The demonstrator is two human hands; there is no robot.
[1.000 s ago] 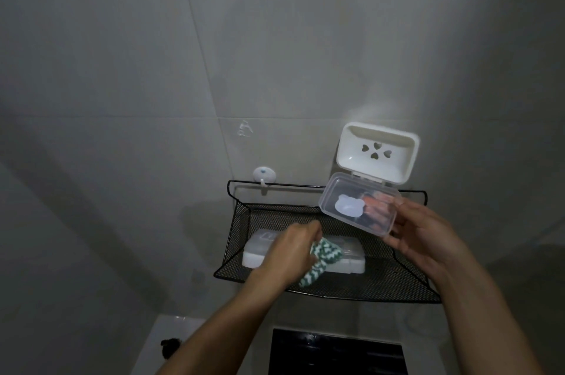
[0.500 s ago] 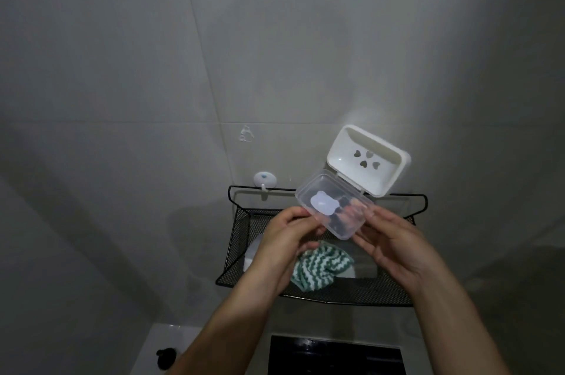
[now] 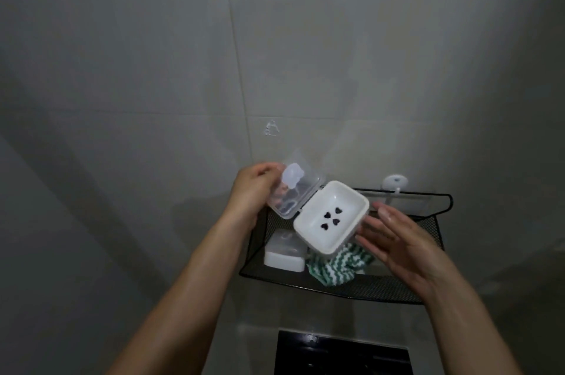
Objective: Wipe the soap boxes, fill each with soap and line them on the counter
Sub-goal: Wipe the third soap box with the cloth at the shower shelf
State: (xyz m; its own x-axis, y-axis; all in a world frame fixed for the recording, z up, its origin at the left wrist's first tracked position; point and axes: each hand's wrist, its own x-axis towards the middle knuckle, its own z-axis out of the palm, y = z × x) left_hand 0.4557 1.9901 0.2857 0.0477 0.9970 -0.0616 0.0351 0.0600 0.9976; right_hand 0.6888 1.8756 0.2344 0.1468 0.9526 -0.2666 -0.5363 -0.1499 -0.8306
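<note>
Filling most of the view was a grey tiled wall (image 3: 153, 68), w/ a black mesh shelf (image 3: 382, 289) fixed low on it and a dark panel (image 3: 336, 353) below. On the shelf lay a closed white soap box (image 3: 284, 255) beside a green-striped cloth (image 3: 333, 267), both left of centre; bare mesh to the right. Above the shelf's front edge, the open soap box (image 3: 331, 215) was held up: left hand (image 3: 253, 194) gripped its clear lid (image 3: 293, 188), right hand (image 3: 397, 246) w/ fingers straight just beside the white tray.
</note>
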